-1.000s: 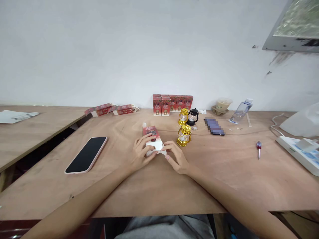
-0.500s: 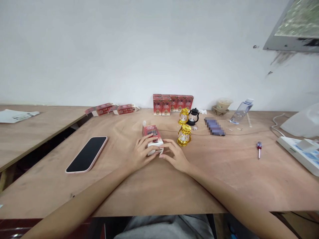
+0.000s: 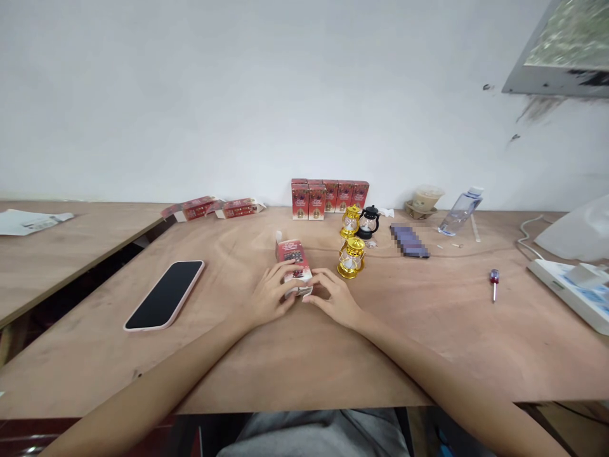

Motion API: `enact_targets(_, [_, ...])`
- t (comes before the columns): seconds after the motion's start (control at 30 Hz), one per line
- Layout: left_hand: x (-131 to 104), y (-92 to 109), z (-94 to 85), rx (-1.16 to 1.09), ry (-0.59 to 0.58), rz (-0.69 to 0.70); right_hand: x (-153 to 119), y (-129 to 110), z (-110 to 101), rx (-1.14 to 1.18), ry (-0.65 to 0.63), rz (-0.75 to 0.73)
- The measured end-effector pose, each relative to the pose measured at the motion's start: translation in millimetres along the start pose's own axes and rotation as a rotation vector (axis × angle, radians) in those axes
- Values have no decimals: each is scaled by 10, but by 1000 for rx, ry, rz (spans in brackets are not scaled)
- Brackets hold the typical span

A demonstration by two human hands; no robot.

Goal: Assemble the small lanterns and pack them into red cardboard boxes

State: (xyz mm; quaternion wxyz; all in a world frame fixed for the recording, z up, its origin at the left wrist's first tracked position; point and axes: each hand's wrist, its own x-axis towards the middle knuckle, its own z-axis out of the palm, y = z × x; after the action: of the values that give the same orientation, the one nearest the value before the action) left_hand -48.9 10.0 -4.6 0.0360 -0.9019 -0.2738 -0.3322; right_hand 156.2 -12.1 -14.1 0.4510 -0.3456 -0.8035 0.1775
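Note:
A small red and white cardboard box (image 3: 294, 255) lies on the table in front of me, its far end flap standing up. My left hand (image 3: 272, 294) is closed around the box's left side and near end, fingers across its top. At the near right corner my right hand (image 3: 334, 296) pinches a white end flap. Just right of the box stands a gold mini lantern (image 3: 351, 259). Behind it are another gold lantern (image 3: 351, 222) and a black lantern (image 3: 368, 223). The inside of the box is hidden.
Several upright red boxes (image 3: 317, 203) line the wall, with opened red boxes (image 3: 238, 208) to their left. A phone (image 3: 165, 296) lies at left. On the right are a pixelated phone (image 3: 409, 240), a cup (image 3: 425, 200), a bottle (image 3: 460, 212), a screwdriver (image 3: 494, 284) and a power strip (image 3: 571, 289).
The near-end flap has been folded inward toward the box, and my fingers have shifted slightly around that end. The lanterns stay in place.

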Motion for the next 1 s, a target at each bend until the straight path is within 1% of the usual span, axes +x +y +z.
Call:
enact_targets(0.17, [12,-5,-43,-48,21,-30,-13,73,-48,14,-149,-109])
enact_targets(0.23, [13,-11,-46,-60,27,-19,-15,88,-52,-18,-139,-149])
enact_targets(0.33, [12,-15,-30,-65,23,-3,-12,79,-43,-71,-72,-167])
enact_targets(0.4, [10,-8,-13,-60,31,-3,-7,60,-39,-66,-50,-165])
enact_targets(0.5, [5,14,9,-54,46,-4,1,26,-42,-37,-52,-162])
enact_targets(0.6, [4,31,17,-51,33,-10,2,-20,-44,-11,-53,-118])
enact_targets(0.7, [11,38,6,-50,11,-2,0,-82,-26,53,-40,-21])
enact_targets(0.83, [30,60,-28,-13,-30,16,-1,-130,21,141,24,84])
enact_targets(1.0, [38,92,-43,63,-58,46,-1,-137,52,146,70,146])
